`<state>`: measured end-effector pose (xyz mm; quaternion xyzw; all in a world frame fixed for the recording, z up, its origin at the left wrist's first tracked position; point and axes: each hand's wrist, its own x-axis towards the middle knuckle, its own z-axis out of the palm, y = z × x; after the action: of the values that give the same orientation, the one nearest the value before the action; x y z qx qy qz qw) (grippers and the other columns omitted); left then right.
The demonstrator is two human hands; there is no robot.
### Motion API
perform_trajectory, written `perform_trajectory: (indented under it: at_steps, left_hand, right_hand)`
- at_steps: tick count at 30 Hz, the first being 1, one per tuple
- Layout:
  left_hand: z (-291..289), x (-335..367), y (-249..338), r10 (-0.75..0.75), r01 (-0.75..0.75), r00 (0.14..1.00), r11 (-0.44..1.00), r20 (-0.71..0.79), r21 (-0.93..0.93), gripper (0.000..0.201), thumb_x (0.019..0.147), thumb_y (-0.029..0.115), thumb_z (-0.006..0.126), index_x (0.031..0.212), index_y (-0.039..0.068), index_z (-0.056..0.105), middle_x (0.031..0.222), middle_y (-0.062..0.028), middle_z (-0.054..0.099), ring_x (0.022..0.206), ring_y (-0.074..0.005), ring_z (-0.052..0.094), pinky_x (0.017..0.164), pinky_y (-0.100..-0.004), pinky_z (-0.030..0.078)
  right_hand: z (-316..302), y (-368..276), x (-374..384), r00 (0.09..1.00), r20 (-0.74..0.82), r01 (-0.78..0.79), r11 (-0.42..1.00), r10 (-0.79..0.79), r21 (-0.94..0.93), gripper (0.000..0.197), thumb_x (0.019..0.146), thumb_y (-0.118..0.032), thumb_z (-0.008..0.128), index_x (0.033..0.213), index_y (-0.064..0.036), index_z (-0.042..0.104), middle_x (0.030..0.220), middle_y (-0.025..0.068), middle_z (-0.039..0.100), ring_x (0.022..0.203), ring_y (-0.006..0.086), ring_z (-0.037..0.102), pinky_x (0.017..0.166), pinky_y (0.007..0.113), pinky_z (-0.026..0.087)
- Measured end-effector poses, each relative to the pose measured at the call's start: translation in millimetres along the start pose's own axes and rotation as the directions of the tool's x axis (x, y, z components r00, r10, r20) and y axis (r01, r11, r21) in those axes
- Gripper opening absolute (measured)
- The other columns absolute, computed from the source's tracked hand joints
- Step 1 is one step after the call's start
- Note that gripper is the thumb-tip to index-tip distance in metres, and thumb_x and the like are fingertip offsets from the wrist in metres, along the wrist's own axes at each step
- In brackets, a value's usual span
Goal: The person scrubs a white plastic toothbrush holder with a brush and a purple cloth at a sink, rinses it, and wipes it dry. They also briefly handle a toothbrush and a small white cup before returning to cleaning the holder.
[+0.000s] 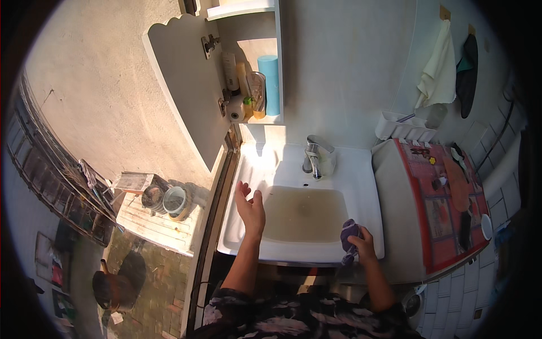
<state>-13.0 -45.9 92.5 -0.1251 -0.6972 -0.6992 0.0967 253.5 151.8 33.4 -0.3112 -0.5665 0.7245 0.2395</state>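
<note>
A white sink (361, 186) stands in front of me, with murky, brownish water (305, 212) in its basin. Over the sink's left side my left hand (250, 210) is raised, palm up, its fingers apart and nothing in it. My right hand (363, 244) grips a crumpled purple cloth (350, 234) above the sink's front right rim; part of the cloth hangs below the fingers. At the back of the sink rises a chrome faucet (312, 158); no stream of water shows from it.
An open white cabinet door (186, 85) juts out at the left, beside shelves with bottles and a blue cylinder (269, 85). To the right, a red patterned cover (435, 226) tops a white appliance (398, 226). A white towel (439, 65) hangs on the wall above a white holder (403, 127).
</note>
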Motion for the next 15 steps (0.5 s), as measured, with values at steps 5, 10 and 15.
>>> perform_trajectory:
  at_steps: [5, 10, 15]
  left_hand:
    - [-58.6, 80.1, 13.1, -0.316, 0.19, 0.927, 0.861, -0.203, -0.472, 0.063, 0.096, 0.049, 0.038, 0.139, 0.005, 0.029, 0.128, -0.0177, 0.045, 0.115, -0.0264, 0.048, 0.089, -0.0419, 0.043]
    - [-66.3, 120.2, -3.0, -0.425, 0.414, 0.888, 0.568, 0.178, -0.712, 0.045, 0.094, 0.05, 0.043, 0.11, 0.008, 0.048, 0.104, -0.0158, 0.059, 0.086, -0.0288, 0.062, 0.073, -0.0437, 0.05]
    - [-65.1, 131.5, -24.0, -0.336, 0.464, 0.872, 0.33, 0.357, -0.822, 0.034, 0.093, 0.036, 0.046, 0.107, 0.007, 0.055, 0.102, -0.0126, 0.062, 0.09, -0.026, 0.062, 0.077, -0.0415, 0.052]
  right_hand:
    - [-1.9, 3.0, 5.6, 0.99, -0.03, -0.132, 0.969, 0.141, 0.207, 0.031, 0.075, -0.003, 0.061, 0.106, 0.0014, 0.057, 0.089, 0.0069, 0.063, 0.076, 0.0169, 0.061, 0.069, 0.029, 0.05]
    - [9.2, 0.9, 15.0, 0.996, 0.09, -0.043, 0.987, 0.03, 0.154, 0.036, 0.076, -0.003, 0.063, 0.111, 0.0034, 0.055, 0.092, 0.0068, 0.063, 0.079, 0.0162, 0.061, 0.071, 0.029, 0.05]
    - [2.2, 2.6, 17.4, 0.997, 0.042, -0.075, 0.974, 0.068, 0.216, 0.038, 0.075, -0.007, 0.069, 0.11, 0.0026, 0.057, 0.092, 0.0056, 0.063, 0.08, 0.0143, 0.06, 0.072, 0.028, 0.049]
